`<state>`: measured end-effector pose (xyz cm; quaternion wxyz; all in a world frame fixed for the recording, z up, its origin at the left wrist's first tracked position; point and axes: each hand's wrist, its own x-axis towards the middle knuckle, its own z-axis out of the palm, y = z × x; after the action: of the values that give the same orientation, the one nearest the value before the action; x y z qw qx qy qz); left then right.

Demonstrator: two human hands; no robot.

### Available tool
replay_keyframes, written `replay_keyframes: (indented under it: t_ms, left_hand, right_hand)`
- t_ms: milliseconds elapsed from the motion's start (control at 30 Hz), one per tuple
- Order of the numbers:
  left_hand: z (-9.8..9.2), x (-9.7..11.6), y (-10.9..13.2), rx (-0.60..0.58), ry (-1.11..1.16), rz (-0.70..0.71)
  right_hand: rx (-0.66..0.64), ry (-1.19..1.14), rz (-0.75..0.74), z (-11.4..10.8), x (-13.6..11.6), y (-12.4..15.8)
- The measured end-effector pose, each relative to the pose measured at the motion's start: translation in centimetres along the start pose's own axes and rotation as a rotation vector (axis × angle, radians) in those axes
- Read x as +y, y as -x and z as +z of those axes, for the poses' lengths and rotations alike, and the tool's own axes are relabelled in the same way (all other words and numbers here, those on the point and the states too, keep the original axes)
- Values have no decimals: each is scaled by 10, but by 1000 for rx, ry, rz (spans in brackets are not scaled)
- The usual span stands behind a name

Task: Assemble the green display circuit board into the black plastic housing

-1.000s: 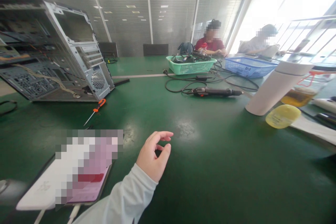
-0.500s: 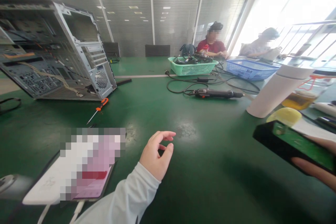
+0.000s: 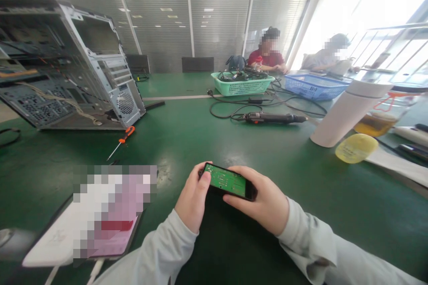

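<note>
Between my two hands is a small black case with a green circuit board (image 3: 225, 181) showing in its open face. My left hand (image 3: 194, 198) grips its left end, the thumb lying over the board's corner. Round the right end are the thumb and fingers of my right hand (image 3: 264, 196). The case is held above the green table (image 3: 334, 205), tilted toward me. To the left lie a white slab (image 3: 56, 236) and a phone (image 3: 113, 249) with a lit pink screen, partly blurred out, cables running from their near ends.
An open computer case (image 3: 125, 102) stands at left, an orange-handled screwdriver (image 3: 127, 134) before it. Behind are a corded electric screwdriver (image 3: 274, 118), a green basket (image 3: 244, 85) of cables and a blue basket (image 3: 314, 89). A white bottle (image 3: 347, 116) stands right. Two people sit beyond.
My right hand has brought the black case with the circuit board from the far right to the middle. My left hand, empty before, has closed on its left end.
</note>
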<state>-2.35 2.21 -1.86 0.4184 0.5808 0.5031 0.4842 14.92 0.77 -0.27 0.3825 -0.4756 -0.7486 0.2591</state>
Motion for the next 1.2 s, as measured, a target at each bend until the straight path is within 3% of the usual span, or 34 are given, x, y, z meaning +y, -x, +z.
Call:
replay_keyframes:
  t_ms: [233, 400, 500, 633, 733, 800, 1033, 1200]
  left_hand:
    - [-1, 1, 2, -74, -116, -3]
    - [-1, 1, -1, 18, -73, -81]
    - [-3, -1, -1, -27, -26, -86]
    - [-5, 4, 3, -150, -19, -43]
    - [-3, 9, 6, -230, -8, -10]
    - [-2, 10, 7, -242, -17, 2]
    - [0, 11, 5, -147, 73, -30]
    - [2, 9, 4, -141, 99, -31]
  right_hand:
    - [36, -363, 137, 0, 8, 5]
    - [53, -275, 69, -4, 2, 6]
    - [11, -298, 136, -6, -1, 4]
    - [-100, -666, 439, -10, 0, -1]
    - [-286, -965, 774, -13, 5, -4]
    - [-399, -1134, 922, -15, 8, -4]
    - [-641, -1405, 905, -15, 10, -2]
    - [-622, -1314, 957, -19, 2, -6]
